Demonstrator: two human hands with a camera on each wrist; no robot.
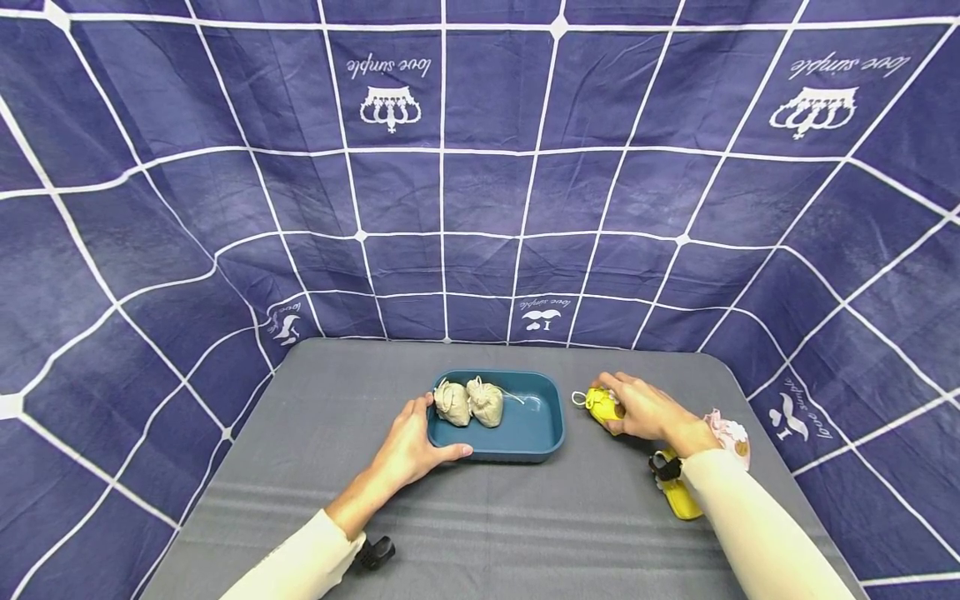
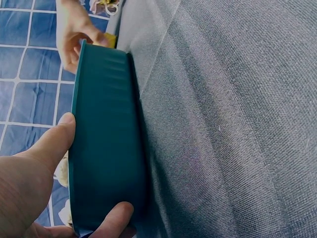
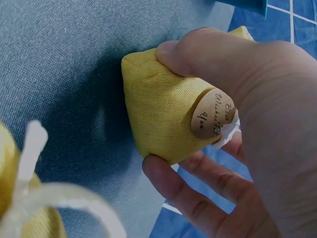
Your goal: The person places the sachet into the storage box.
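Observation:
A teal plastic box (image 1: 532,429) stands on the grey table in the head view. At its left end my left hand (image 1: 408,446) grips it, thumb at the near rim and fingers round the left side. Inside, side by side at the left, lie two beige drawstring pouches, one (image 1: 452,406) against the left wall and another (image 1: 486,407) beside it. Right of the box, my right hand (image 1: 645,410) pinches a yellow drawstring pouch (image 3: 158,104) between thumb and fingers. The pouch bears a round brown tag (image 3: 210,114) with printed words and has a white cord loop.
Under and beside the right forearm lie a second yellow pouch (image 1: 681,498), partly covered, and a pink pouch (image 1: 729,435) with a white flower and brown tag. Blue checked cloth (image 1: 480,192) walls in the back and sides of the grey table (image 1: 495,525).

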